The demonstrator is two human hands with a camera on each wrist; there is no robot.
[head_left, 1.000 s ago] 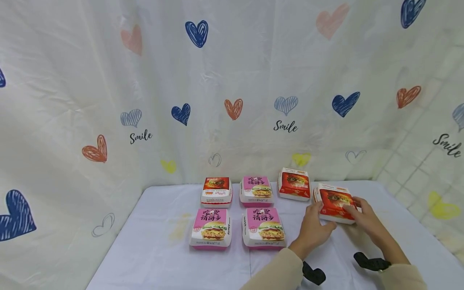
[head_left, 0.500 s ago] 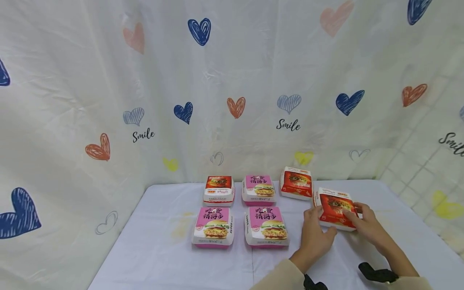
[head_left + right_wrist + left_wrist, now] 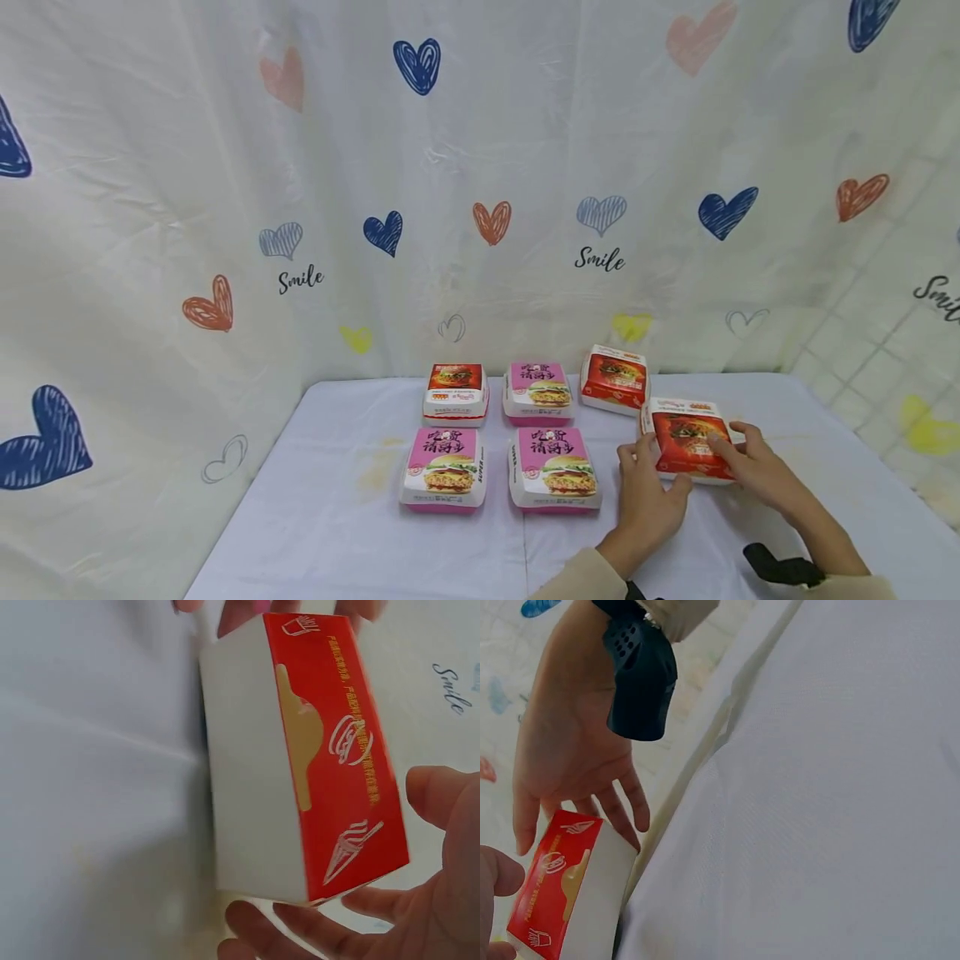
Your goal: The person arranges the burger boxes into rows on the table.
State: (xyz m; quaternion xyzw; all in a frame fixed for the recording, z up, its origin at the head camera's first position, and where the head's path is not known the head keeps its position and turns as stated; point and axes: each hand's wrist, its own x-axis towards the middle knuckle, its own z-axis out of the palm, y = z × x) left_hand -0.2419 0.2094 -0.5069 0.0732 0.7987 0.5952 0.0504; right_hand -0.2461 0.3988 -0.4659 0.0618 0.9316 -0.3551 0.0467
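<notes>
A red and white burger box [image 3: 686, 442] lies at the right end of the group, between both hands. My left hand [image 3: 648, 500] is at its left end, fingertips by the side wall and thumb near the front corner. My right hand [image 3: 768, 475] is at the opposite end, thumb over the lid's edge and straight fingers spread along the side. In the right wrist view, the right hand [image 3: 405, 900] has its fingers spread around the near end of the box. In the left wrist view, the right hand [image 3: 574, 742] reaches toward the red front.
Behind stand another red box [image 3: 615, 379], a pink burger box [image 3: 537, 392] and a red and white box [image 3: 455, 396]. Two more pink boxes [image 3: 444, 468] stand in front, to the left of the hands. A heart-print curtain [image 3: 480, 167] hangs behind the white-clothed table [image 3: 315, 500].
Both hands have brought the red box toward the person and slightly left, and turned it straighter. The other boxes keep their places; the head view has shifted slightly.
</notes>
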